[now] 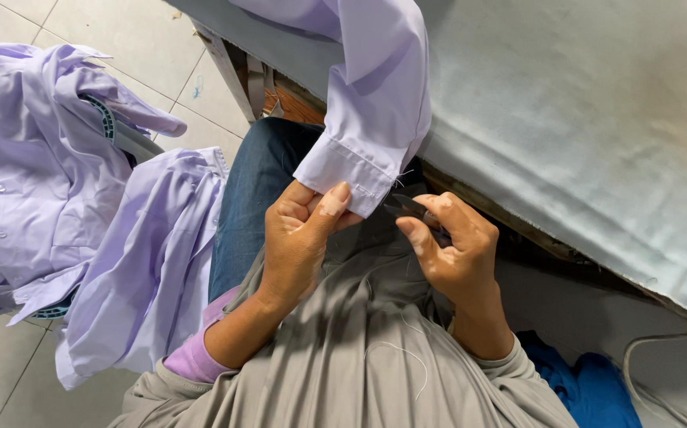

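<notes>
Thread-trimming step: left hand pinches lilac shirt cuff; right hand grips small dark snips just right of it. Next needs blades at the loose thread.

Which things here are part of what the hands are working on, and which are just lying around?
In use:
- shirt cuff, pinched by left hand
- dark thread snips in right hand

Lying about:
- pile of lilac shirts
- blue cloth
- grey padded table

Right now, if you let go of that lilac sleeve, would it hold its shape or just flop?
Probably flop: the lilac sleeve already drapes limply off the padded table. The cuff pinched by the left hand looks flatter, likely a bit stiffer. It seems light, held by fingertips alone.
</notes>
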